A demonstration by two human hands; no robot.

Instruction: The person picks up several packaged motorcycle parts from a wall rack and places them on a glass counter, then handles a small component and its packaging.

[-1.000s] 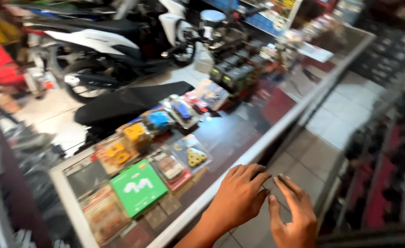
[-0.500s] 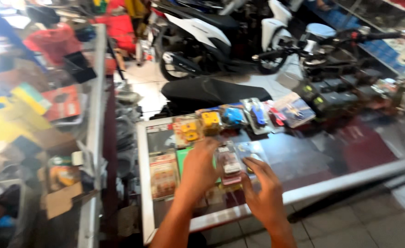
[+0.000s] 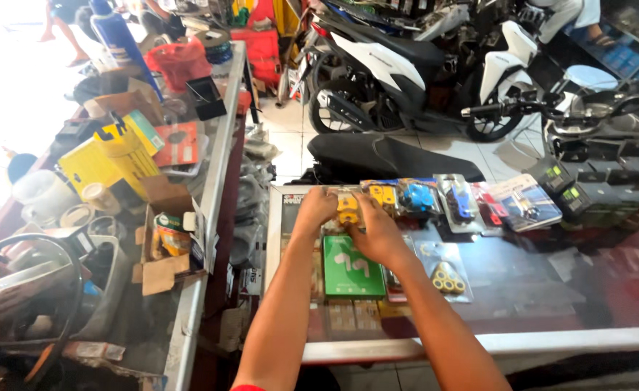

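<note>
Motorbike-shop clutter fills the view: a glass counter (image 3: 522,289) spread with packaged parts, and a white scooter (image 3: 406,65) parked at 12 o'clock. Both hands reach to the counter's far edge, where a pack of yellow parts (image 3: 347,208) lies between them. The left hand (image 3: 317,208) curls its fingers onto the pack's left side; the right hand (image 3: 376,230) covers the right side, fingers bent over it, seemingly pinching it from both ends, though a firm grip cannot be told. A green box (image 3: 352,266) lies flat at 6 o'clock from the hands, a blue part pack (image 3: 416,197) at 3 o'clock, displayed face-up for customers.
</note>
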